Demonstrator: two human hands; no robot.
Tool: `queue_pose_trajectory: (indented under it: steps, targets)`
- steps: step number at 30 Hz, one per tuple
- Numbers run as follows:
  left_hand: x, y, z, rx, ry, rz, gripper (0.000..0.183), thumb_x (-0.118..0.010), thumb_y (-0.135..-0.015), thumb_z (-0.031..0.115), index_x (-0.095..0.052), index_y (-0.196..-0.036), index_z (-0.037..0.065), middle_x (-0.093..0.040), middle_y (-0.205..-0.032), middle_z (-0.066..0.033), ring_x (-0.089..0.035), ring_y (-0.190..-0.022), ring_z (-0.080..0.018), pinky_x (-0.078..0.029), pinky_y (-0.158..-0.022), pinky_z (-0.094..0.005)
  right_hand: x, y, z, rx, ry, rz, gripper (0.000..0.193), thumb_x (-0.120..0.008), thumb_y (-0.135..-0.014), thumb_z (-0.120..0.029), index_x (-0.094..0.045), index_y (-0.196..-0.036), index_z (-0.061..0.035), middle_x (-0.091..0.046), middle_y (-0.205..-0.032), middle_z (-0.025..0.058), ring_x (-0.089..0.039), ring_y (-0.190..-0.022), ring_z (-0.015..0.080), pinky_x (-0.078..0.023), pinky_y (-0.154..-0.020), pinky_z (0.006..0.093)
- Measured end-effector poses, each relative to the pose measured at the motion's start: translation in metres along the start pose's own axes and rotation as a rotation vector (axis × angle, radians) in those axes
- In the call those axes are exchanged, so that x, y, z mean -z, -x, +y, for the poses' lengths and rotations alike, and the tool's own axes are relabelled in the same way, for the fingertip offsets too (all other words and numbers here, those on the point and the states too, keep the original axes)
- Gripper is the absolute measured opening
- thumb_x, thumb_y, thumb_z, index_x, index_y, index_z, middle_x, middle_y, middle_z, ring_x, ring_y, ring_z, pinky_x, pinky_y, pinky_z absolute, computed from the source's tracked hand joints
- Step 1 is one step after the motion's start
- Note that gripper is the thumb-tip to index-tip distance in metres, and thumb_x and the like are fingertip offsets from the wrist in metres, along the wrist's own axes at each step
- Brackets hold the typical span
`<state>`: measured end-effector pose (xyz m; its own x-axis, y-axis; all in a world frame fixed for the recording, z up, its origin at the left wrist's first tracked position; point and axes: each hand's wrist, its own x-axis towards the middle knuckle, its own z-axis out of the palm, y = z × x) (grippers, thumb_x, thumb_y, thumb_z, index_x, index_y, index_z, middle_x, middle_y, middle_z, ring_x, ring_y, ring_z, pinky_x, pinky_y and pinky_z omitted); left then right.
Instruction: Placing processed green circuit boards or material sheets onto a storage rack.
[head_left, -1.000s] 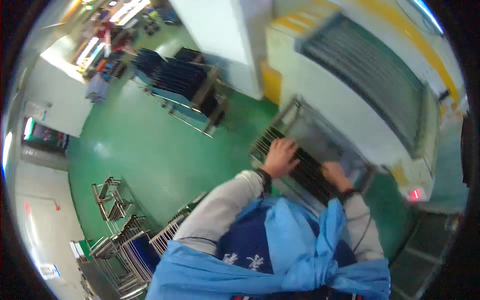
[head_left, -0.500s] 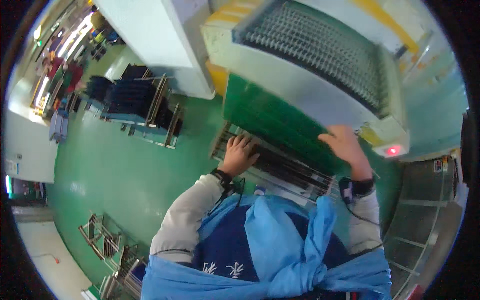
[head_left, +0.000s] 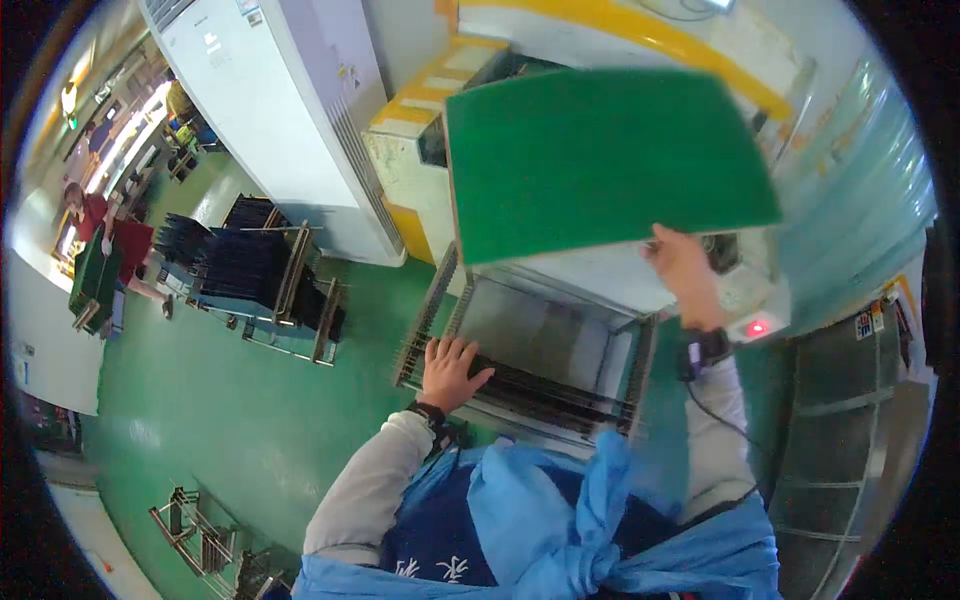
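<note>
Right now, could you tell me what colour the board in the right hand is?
Green, plain with no pattern; the board held by the right hand shows best in the head view.

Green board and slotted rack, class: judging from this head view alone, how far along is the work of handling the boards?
Done: one large green board is out of the slotted rack and lifted clear above it, held at its lower edge by the right hand. In hand: the left hand rests flat on the rack's near edge, fingers spread. Left: dark board edges fill the rack's near rows; where the raised board goes cannot be told.
</note>
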<state>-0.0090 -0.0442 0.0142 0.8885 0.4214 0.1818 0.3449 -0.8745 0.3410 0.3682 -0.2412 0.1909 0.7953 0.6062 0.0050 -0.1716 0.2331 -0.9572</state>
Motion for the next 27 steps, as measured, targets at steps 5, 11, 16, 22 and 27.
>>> queue_pose_trajectory:
  steps: [5,11,16,22,27]
  targets:
    - [0.003,-0.001,0.001,0.01,-0.024,0.015,0.059,-0.068,-0.089,0.051,-0.063,-0.13,0.009,-0.06,-0.133,-0.0114,-0.045,-0.136,-0.0328,-0.026,-0.117,-0.0569,-0.009,-0.075,0.079,-0.072,-0.349,-0.109,0.01,-0.066,-0.098,-0.008,-0.06,-0.101,-0.0009,-0.066,-0.101,0.0119,-0.064,-0.09,0.0236,-0.058,-0.084,0.0354]
    - [-0.002,-0.001,-0.001,0.016,-0.031,0.033,0.062,-0.069,-0.088,0.054,-0.063,-0.13,0.009,-0.059,-0.133,-0.0116,-0.047,-0.134,-0.0331,-0.027,-0.117,-0.055,-0.016,-0.139,0.111,-0.009,-0.284,-0.181,0.012,-0.056,-0.104,-0.005,-0.058,-0.104,0.0073,-0.064,-0.105,0.012,-0.063,-0.096,0.0154,-0.057,-0.085,0.0255]
    - [0.01,-0.004,0.001,0.022,-0.035,0.009,0.062,-0.069,-0.087,0.054,-0.063,-0.13,0.009,-0.06,-0.131,-0.0108,-0.048,-0.132,-0.0322,-0.027,-0.117,-0.0544,-0.024,-0.175,0.098,-0.044,-0.324,-0.175,0.024,-0.06,-0.104,-0.015,-0.056,-0.109,0.008,-0.064,-0.112,0.019,-0.066,-0.104,0.0267,-0.059,-0.088,0.0336]
    - [0.029,-0.016,0.016,0.05,-0.005,-0.011,0.059,-0.069,-0.088,0.052,-0.062,-0.131,0.013,-0.06,-0.133,-0.0088,-0.046,-0.135,-0.0328,-0.026,-0.118,-0.0542,-0.04,-0.198,0.056,-0.452,-0.524,-0.102,0.04,-0.058,-0.105,-0.024,-0.053,-0.125,0.0106,-0.067,-0.122,0.0262,-0.07,-0.104,0.0315,-0.055,-0.064,0.0276]
    - [0.032,-0.022,0.013,0.078,0.001,-0.038,0.06,-0.068,-0.088,0.053,-0.061,-0.133,0.013,-0.059,-0.136,-0.0093,-0.045,-0.137,-0.0323,-0.025,-0.119,-0.0546,-0.047,-0.204,0.047,-0.432,-0.299,-0.143,0.041,-0.055,-0.106,-0.024,-0.051,-0.132,0.0087,-0.066,-0.127,0.02,-0.069,-0.102,0.0217,-0.052,-0.068,0.0243]
